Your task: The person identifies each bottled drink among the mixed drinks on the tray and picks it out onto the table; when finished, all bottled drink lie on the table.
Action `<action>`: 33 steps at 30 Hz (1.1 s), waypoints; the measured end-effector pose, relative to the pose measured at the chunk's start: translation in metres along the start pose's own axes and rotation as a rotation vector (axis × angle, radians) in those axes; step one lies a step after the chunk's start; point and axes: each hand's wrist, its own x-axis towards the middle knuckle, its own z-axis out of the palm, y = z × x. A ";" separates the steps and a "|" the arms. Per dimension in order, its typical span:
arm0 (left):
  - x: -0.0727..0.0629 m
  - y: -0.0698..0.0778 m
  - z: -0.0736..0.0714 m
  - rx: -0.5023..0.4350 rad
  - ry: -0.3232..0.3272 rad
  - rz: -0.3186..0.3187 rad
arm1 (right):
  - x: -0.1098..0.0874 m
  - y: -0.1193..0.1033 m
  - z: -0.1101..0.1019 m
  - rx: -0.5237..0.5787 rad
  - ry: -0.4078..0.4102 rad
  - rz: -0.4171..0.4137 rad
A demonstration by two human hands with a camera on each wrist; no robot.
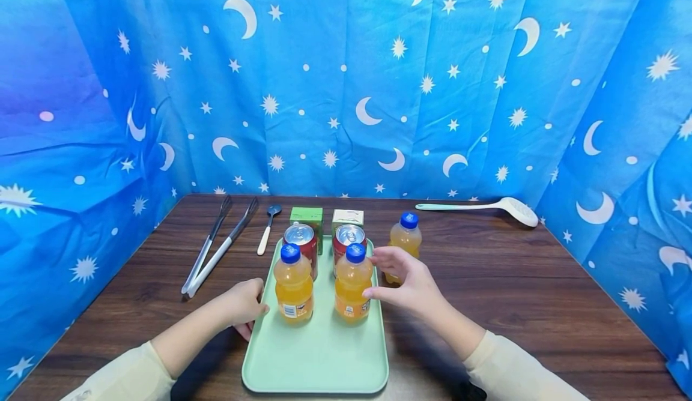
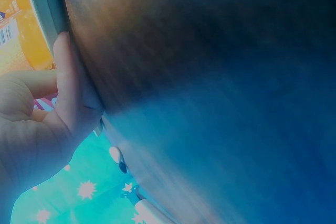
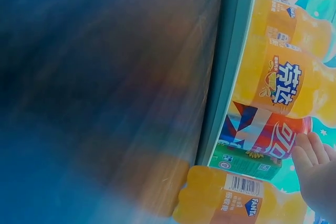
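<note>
1. Green tray (image 1: 324,359) lies flat on the dark wood table (image 1: 513,281), before a blue cloth (image 1: 324,143) printed with stars and moons. Its near half is bare; the drinks stand towards its far half.
2. Metal tongs (image 1: 218,258) lie on the table left of the tray, their two arms spread apart.
3. Long serving spoon (image 1: 520,212) with a white head and pale green handle rests at the far right of the table.
4. Right hand (image 1: 408,278) is held beside the drinks with fingers and thumb relaxed and parted, grasping nothing. Whether the thumb touches the bottle next to it, I cannot tell.
5. Left hand (image 1: 245,304) holds the tray's left rim, thumb at the edge and fingers curled beneath.
6. Front right bottle (image 1: 353,290) stands upright on the tray, level with the front left bottle (image 1: 294,287). Third bottle (image 1: 405,240) stands on the table, just right of the tray. All three hold orange drink under blue caps.
7. Left can (image 1: 309,250) and right can (image 1: 349,234), both red, stand behind the tray's bottles.
8. Green box (image 1: 306,214) and white-topped box (image 1: 348,215) stand behind the cans.
9. Small spoon (image 1: 265,240), white-handled, lies between tongs and tray.
</note>
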 end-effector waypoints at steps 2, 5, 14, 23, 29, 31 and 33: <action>0.000 -0.001 0.000 0.001 0.000 0.002 | 0.000 0.000 0.000 -0.004 0.000 -0.002; 0.000 -0.001 0.000 0.003 0.000 0.001 | 0.000 -0.001 0.000 -0.005 0.000 -0.010; 0.001 -0.001 0.000 0.007 0.007 0.005 | 0.002 -0.001 0.001 -0.001 -0.001 -0.011; 0.003 -0.003 0.001 0.014 0.003 -0.002 | 0.001 -0.002 0.003 -0.006 -0.002 -0.002; 0.002 -0.002 0.001 0.010 0.005 -0.002 | 0.003 -0.002 0.004 0.008 -0.009 -0.026; 0.002 -0.002 0.000 0.014 0.005 -0.003 | 0.003 -0.001 0.004 0.009 -0.012 -0.035; 0.001 -0.001 0.000 0.014 0.005 -0.004 | 0.003 -0.001 0.005 0.009 -0.014 -0.038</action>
